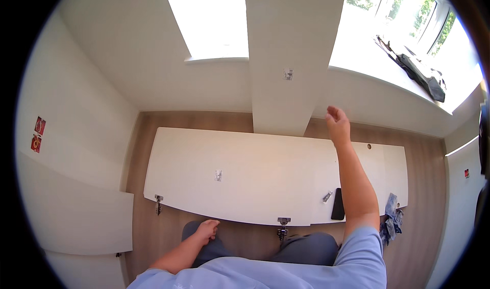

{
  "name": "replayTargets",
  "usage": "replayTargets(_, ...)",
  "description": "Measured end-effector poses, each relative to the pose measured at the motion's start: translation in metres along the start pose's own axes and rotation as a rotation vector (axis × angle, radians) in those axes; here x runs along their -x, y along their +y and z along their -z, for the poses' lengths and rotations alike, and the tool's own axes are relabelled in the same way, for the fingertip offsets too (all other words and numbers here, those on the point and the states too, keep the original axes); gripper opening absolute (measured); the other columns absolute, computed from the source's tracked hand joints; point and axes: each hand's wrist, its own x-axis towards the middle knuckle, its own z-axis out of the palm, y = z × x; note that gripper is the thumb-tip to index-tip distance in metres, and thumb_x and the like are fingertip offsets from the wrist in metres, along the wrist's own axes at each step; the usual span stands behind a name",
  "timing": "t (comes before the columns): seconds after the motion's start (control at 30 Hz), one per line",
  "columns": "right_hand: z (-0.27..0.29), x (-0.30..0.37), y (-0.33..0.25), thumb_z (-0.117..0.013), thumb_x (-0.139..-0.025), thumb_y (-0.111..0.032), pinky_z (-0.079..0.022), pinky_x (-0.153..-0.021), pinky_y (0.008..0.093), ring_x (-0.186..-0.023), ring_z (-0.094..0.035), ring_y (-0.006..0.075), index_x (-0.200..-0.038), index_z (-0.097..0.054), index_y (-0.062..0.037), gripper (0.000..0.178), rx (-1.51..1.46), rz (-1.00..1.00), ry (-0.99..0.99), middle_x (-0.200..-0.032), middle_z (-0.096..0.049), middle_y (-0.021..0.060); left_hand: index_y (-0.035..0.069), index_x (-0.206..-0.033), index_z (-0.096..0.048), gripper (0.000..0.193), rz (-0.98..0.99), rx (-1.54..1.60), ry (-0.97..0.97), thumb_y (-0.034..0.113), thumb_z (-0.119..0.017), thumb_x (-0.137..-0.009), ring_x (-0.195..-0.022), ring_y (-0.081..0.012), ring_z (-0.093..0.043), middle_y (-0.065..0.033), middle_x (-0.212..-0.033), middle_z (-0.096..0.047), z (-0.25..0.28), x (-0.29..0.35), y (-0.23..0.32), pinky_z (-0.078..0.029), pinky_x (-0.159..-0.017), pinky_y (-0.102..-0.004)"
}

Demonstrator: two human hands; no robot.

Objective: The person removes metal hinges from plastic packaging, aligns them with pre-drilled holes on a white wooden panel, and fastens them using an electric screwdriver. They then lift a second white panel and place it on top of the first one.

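Note:
A long white cabinet door panel (255, 177) lies flat in front of me, with two metal hinges, a left hinge (158, 202) and a middle hinge (283, 225), along its near edge. My left hand (206, 231) rests by my left knee, its fingers curled together; whatever they may hold is hidden. Stretched out over the panel's far right part, my right hand (339, 126) has loosely bent fingers, partly apart, with nothing visible in them. Below the right forearm, a black phone (337, 205) and a small packet (327, 196) lie on white board.
Crumpled blue-grey cloth (391, 221) sits by the near right edge. A white pillar (291, 95) stands behind the panel, and a dark bag (421, 74) lies on the window sill. Another white panel (81, 207) is at left, above wood-look flooring (423, 187).

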Motion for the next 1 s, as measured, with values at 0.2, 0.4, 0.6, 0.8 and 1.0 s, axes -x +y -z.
replayTargets(0.2, 0.002, 0.257, 0.143, -0.079, -0.085, -0.034, -0.046, -0.108, 0.0466, -0.125, -0.057, 0.0414, -0.137, -0.052, 0.0091, 0.073, 0.539, -0.485, -0.457, -0.134, -0.059, 0.0286, 0.020, -0.086, -0.044, 0.036, 0.242, 0.344, 0.079, 0.049, -0.059, -0.102, -0.050, -0.0083, -0.029, 0.0057, -0.061, -0.034, 0.008, -0.060, 0.001, -0.024, -0.045, -0.0250)
replayTargets(0.4, -0.008, 0.328, 0.120, -0.081, -0.081, -0.031, -0.040, -0.114, 0.0453, -0.135, -0.047, 0.0418, -0.143, -0.046, 0.0059, 0.080, 0.637, -0.387, -0.375, -0.141, -0.052, 0.0272, 0.018, -0.086, -0.046, 0.048, 0.293, 0.417, 0.217, 0.062, -0.063, -0.095, -0.050, -0.0094, -0.027, 0.0029, -0.065, -0.038, -0.005, -0.068, 0.019, -0.026, -0.045, -0.0250)
replayTargets(0.6, -0.007, 0.368, 0.107, -0.082, -0.081, -0.027, -0.050, -0.101, 0.0423, -0.118, -0.061, 0.0353, -0.138, -0.051, 0.0052, 0.073, 0.514, -0.483, -0.414, -0.131, -0.058, 0.0239, 0.018, -0.085, -0.046, 0.055, 0.309, 0.582, 0.284, 0.070, -0.063, -0.089, -0.049, -0.0101, -0.027, 0.0032, -0.063, -0.031, 0.010, -0.080, -0.013, -0.027, -0.045, -0.0252)
replayTargets(0.8, -0.002, 0.391, 0.140, -0.080, -0.086, -0.027, -0.058, -0.066, 0.0350, -0.084, -0.068, 0.0214, -0.126, -0.056, 0.0063, 0.058, 0.191, -0.888, -0.338, -0.109, -0.066, 0.0170, 0.018, -0.082, -0.043, 0.055, 0.270, 0.681, 0.255, 0.067, -0.065, -0.089, -0.048, -0.0108, -0.025, 0.0035, -0.061, -0.026, 0.004, -0.082, -0.010, -0.026, -0.046, -0.0257)
replayTargets(1.0, 0.013, 0.379, 0.157, -0.079, -0.087, -0.018, -0.053, -0.054, 0.0342, -0.073, -0.065, 0.0206, -0.125, -0.055, 0.0065, 0.051, 0.125, -0.894, -0.396, -0.106, -0.065, 0.0149, 0.016, -0.082, -0.042, 0.055, 0.256, 0.576, 0.165, 0.065, -0.067, -0.090, -0.049, -0.0104, -0.022, 0.0034, -0.063, -0.028, -0.003, -0.093, -0.016, -0.026, -0.046, -0.0247)
